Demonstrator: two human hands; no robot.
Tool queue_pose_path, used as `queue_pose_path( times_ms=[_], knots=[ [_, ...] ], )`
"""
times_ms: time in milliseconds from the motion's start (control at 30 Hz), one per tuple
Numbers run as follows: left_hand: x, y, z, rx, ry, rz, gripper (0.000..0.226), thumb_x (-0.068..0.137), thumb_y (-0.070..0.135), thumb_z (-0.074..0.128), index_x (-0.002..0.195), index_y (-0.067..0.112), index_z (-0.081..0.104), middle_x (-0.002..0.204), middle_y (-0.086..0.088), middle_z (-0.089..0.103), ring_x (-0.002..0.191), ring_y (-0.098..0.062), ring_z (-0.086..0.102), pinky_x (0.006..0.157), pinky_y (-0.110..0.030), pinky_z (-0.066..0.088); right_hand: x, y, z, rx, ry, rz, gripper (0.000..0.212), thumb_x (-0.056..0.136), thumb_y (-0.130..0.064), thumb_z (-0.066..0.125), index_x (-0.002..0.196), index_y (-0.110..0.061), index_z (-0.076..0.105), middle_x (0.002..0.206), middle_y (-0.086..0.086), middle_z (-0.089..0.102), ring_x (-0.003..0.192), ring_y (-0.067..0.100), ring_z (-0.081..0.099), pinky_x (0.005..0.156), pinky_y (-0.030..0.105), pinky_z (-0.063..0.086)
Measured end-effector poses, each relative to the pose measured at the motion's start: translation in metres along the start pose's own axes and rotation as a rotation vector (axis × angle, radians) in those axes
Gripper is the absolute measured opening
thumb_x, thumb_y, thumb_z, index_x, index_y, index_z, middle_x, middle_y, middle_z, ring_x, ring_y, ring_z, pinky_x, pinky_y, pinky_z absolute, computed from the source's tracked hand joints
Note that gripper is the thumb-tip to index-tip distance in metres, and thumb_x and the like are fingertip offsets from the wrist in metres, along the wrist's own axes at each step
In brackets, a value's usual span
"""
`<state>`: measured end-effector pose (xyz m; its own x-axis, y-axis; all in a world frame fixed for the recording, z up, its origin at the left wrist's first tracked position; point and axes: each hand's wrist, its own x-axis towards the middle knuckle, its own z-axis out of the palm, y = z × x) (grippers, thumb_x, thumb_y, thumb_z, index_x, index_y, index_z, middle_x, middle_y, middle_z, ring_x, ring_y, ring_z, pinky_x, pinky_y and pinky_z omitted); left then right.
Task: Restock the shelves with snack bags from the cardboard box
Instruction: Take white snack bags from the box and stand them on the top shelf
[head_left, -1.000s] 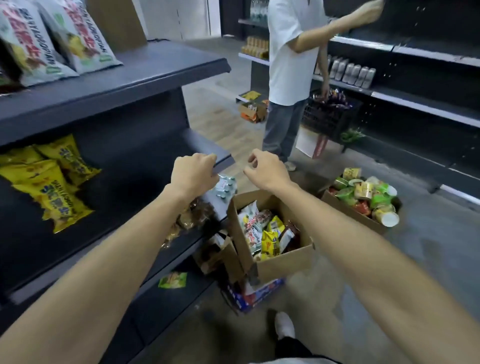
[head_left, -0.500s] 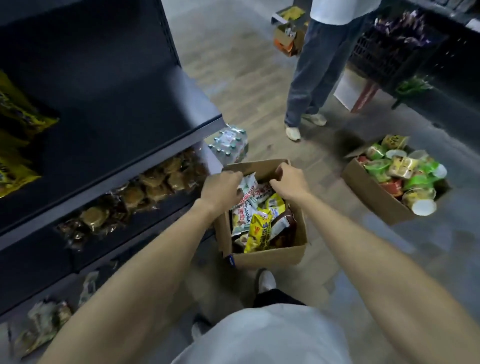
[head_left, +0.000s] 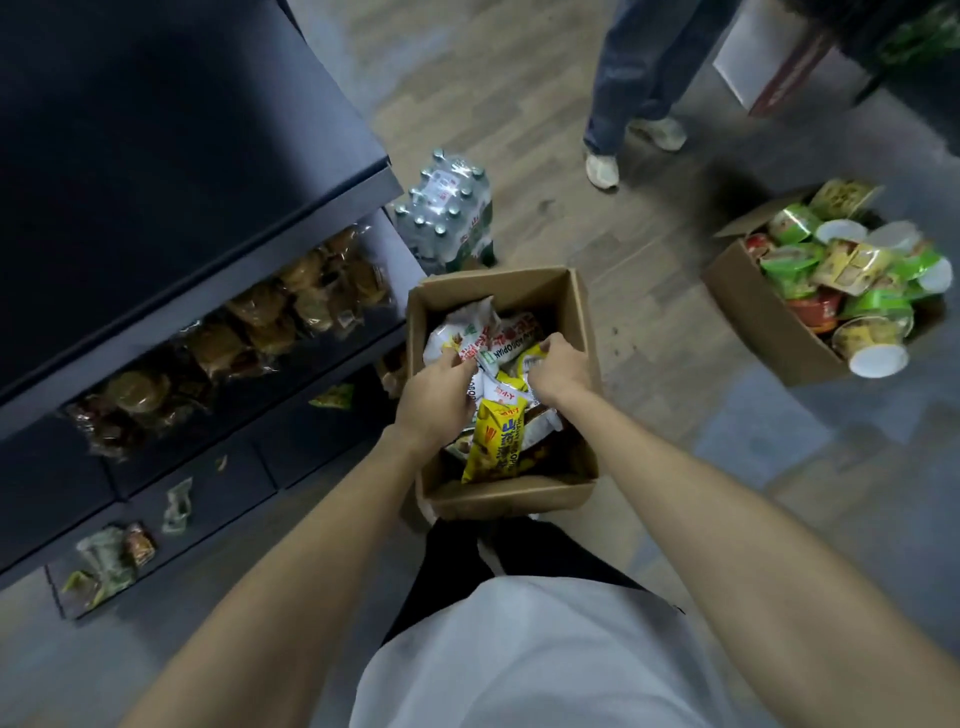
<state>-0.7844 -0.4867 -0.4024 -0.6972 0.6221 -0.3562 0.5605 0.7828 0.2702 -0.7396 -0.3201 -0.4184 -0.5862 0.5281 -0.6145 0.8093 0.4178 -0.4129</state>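
An open cardboard box (head_left: 576, 306) stands on the floor in front of my feet, holding several snack bags. Both hands are down inside it. My left hand (head_left: 434, 400) grips a white and red snack bag (head_left: 460, 332) on the box's left side. My right hand (head_left: 558, 371) curls its fingers round a white and yellow snack bag (head_left: 519, 364) near the middle. A yellow snack bag (head_left: 493, 444) lies on top of the pile just below my hands. The dark shelf unit (head_left: 156, 182) stands to the left.
A lower shelf holds wrapped brown pastries (head_left: 270, 322). A shrink-wrapped pack of water bottles (head_left: 447, 208) stands beyond the box. A second cardboard box of cup noodles (head_left: 841, 275) sits at the right. Another person's legs (head_left: 634, 88) stand at the top.
I have bent over the box, and the view has tilted down. Both hands dropped from above the box into it and closed on snack bags.
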Motion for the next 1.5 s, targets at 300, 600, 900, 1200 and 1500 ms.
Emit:
queue_pose_path(
  times_ms=[300,600,900,1200,1500],
  knots=[
    [0.054,-0.014,0.025,0.099,-0.131,0.032,0.057,0.082,0.005,0.063,0.135,0.015,0.045,0.134,-0.01,0.038,0.122,-0.031,0.041,0.08,-0.042,0.049,0.052,-0.02,0.026,0.1,-0.006,0.091,0.038,0.09,-0.014,0.057,0.128,-0.01,0.052,0.123,0.016,0.06,0.118,0.034,0.053,0.091,0.034,0.046],
    [0.111,-0.028,0.049,0.361,-0.033,0.068,0.054,0.084,0.012,0.059,0.135,0.017,0.044,0.131,-0.01,0.046,0.117,-0.029,0.047,0.082,-0.036,0.046,0.118,-0.037,0.06,0.164,-0.01,0.199,0.039,0.094,-0.017,0.055,0.132,-0.011,0.052,0.135,0.016,0.054,0.127,0.033,0.048,0.097,0.034,0.044],
    [0.131,-0.043,0.082,0.449,-0.089,-0.033,0.067,0.09,0.019,0.046,0.15,0.029,0.02,0.12,-0.014,0.05,0.103,-0.031,0.056,0.087,-0.04,0.044,0.16,-0.048,0.104,0.051,-0.097,0.282,0.044,0.101,-0.027,0.043,0.14,-0.006,0.044,0.144,0.017,0.045,0.133,0.031,0.044,0.103,0.035,0.039],
    [0.157,-0.062,0.098,0.421,-0.177,-0.031,0.066,0.096,0.018,0.04,0.153,0.032,0.01,0.135,-0.016,0.043,0.102,-0.032,0.057,0.081,-0.039,0.044,0.184,-0.044,0.12,-0.199,-0.177,0.177,0.047,0.105,-0.035,0.029,0.143,-0.011,0.045,0.148,0.015,0.042,0.136,0.031,0.04,0.11,0.041,0.034],
    [0.18,-0.061,0.097,0.421,-0.222,-0.056,0.057,0.097,0.013,0.045,0.148,0.028,0.023,0.124,-0.015,0.05,0.102,-0.035,0.06,0.071,-0.039,0.046,0.202,-0.038,0.121,-0.163,-0.168,0.144,0.047,0.103,-0.039,0.037,0.144,-0.016,0.044,0.149,0.01,0.043,0.136,0.029,0.042,0.106,0.035,0.039]
  ],
)
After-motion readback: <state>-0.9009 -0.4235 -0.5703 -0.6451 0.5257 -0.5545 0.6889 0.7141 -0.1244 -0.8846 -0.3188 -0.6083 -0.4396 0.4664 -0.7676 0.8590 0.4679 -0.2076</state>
